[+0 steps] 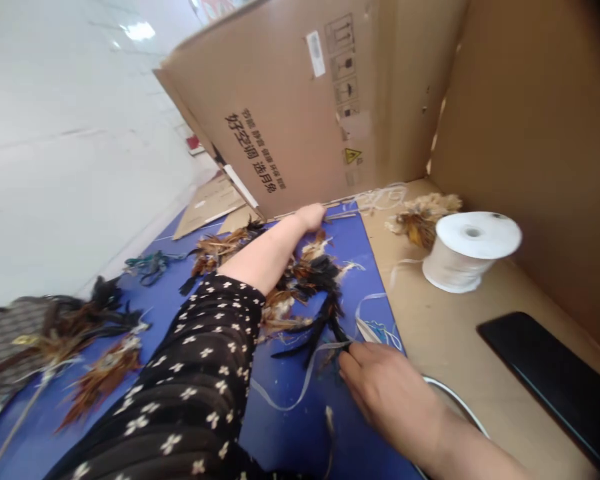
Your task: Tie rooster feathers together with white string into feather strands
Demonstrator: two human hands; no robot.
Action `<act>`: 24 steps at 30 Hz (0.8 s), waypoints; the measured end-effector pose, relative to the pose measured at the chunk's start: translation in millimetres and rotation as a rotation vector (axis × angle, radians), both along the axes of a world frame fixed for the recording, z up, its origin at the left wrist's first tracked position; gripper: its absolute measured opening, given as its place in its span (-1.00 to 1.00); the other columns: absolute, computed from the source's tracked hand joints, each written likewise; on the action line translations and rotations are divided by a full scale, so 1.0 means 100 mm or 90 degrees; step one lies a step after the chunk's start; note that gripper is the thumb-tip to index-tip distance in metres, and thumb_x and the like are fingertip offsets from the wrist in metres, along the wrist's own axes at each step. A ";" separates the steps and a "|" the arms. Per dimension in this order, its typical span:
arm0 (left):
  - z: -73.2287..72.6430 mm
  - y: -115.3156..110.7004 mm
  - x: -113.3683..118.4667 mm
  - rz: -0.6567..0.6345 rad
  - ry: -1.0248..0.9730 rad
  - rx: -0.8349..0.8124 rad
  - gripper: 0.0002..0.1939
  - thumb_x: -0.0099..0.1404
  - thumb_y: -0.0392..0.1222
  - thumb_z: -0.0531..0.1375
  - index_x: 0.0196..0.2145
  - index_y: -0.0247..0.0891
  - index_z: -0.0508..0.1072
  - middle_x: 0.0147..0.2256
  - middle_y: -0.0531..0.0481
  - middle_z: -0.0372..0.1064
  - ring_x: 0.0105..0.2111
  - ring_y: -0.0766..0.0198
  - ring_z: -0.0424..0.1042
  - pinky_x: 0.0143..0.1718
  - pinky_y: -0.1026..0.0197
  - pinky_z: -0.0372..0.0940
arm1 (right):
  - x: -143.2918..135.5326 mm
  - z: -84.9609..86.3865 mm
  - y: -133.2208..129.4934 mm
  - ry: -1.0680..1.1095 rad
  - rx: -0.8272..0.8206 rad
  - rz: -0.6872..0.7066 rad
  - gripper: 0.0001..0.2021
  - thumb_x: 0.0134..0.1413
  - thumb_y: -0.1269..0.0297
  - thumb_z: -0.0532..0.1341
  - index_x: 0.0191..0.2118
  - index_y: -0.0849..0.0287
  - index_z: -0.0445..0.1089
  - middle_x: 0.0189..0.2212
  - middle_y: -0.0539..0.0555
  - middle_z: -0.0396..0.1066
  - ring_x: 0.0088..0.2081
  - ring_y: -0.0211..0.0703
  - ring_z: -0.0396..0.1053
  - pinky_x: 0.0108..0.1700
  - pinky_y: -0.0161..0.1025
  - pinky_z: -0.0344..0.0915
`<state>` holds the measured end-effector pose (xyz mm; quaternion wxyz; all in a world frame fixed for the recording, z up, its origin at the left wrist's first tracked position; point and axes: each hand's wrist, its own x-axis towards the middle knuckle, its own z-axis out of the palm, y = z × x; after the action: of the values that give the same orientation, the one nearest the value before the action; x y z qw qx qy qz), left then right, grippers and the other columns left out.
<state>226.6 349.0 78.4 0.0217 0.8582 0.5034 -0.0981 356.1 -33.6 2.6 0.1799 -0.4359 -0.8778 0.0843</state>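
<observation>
My left hand [311, 217] reaches far forward to the foot of the cardboard wall, beside thin sticks; what its fingers hold is hidden. My right hand [380, 383] is low on the blue surface [280, 427], fingers curled together at the end of a pale ribbon [300, 393] and dark feathers. Which of these it grips is too blurred to tell. Between my hands lies a pile of brown and black feathers [317, 273]. White and blue strands [380, 331] lie just above my right hand.
A white spool [473, 250] and a black phone [550, 387] sit on cardboard at the right. Beige feathers [425, 217] are behind the spool. More feathers [107, 373] and a patterned bag [10, 340] lie left. A cardboard wall [300, 120] stands behind.
</observation>
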 end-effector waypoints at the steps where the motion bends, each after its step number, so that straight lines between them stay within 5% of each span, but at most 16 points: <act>1: 0.01 0.01 -0.02 -0.007 0.001 0.015 -0.76 0.43 -0.20 0.37 0.03 -0.28 0.65 0.12 -0.25 0.58 0.16 -0.01 0.56 0.21 0.06 0.44 | 0.00 0.05 0.00 -0.020 -0.019 0.002 -0.82 0.47 0.50 0.22 -0.21 0.10 0.42 -0.30 0.06 0.49 -0.31 -0.08 0.38 -0.19 -0.10 0.16; 5: 0.19 0.01 -0.18 -0.049 -0.011 0.089 -0.69 0.35 -0.30 0.27 0.00 -0.20 0.69 0.13 -0.20 0.61 0.15 0.05 0.56 0.17 0.20 0.36 | 0.01 0.18 0.02 -0.072 -0.077 0.012 -0.88 0.50 0.42 0.23 -0.17 0.15 0.46 -0.25 0.11 0.52 -0.26 -0.07 0.40 -0.19 -0.11 0.18; 9: 0.54 -0.08 -0.34 -0.060 -0.002 0.152 -0.59 0.39 -0.24 0.19 0.13 -0.11 0.66 0.11 -0.18 0.64 0.11 -0.03 0.56 0.13 0.10 0.35 | 0.01 0.22 0.02 -0.091 -0.096 0.011 -0.89 0.50 0.41 0.22 -0.13 0.17 0.49 -0.22 0.14 0.54 -0.23 -0.08 0.42 -0.18 -0.13 0.20; 14: 0.98 -0.22 -0.37 -0.065 0.057 0.109 -0.64 0.34 -0.21 0.24 0.02 -0.04 0.73 -0.05 -0.07 0.71 -0.08 0.05 0.60 -0.04 0.14 0.34 | 0.01 0.16 0.02 -0.056 -0.080 -0.002 -0.84 0.53 0.42 0.19 -0.16 0.16 0.49 -0.25 0.12 0.55 -0.24 -0.08 0.43 -0.16 -0.13 0.21; 20: 1.43 -0.56 -0.11 -0.210 -0.322 0.305 -0.56 0.52 -0.21 0.06 0.16 -0.14 0.65 0.17 -0.18 0.58 0.24 0.02 0.49 0.34 0.06 0.29 | -0.01 0.09 0.03 -0.056 -0.059 -0.017 -0.81 0.54 0.43 0.18 -0.18 0.16 0.48 -0.28 0.11 0.52 -0.27 -0.09 0.43 -0.17 -0.14 0.19; 24: 1.70 -1.05 0.33 -0.352 -0.464 0.316 -0.61 0.58 -0.18 0.03 0.14 -0.22 0.60 0.07 -0.17 0.55 0.22 0.03 0.53 0.30 -0.06 0.35 | -0.01 0.13 0.03 -0.064 -0.070 -0.022 -0.81 0.55 0.42 0.15 -0.14 0.16 0.49 -0.22 0.13 0.57 -0.23 -0.08 0.46 -0.15 -0.14 0.21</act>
<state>259.3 243.6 248.2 -0.0352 0.9170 0.2255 0.3272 354.6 -30.6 15.6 0.1126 -0.4641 -0.8720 0.1074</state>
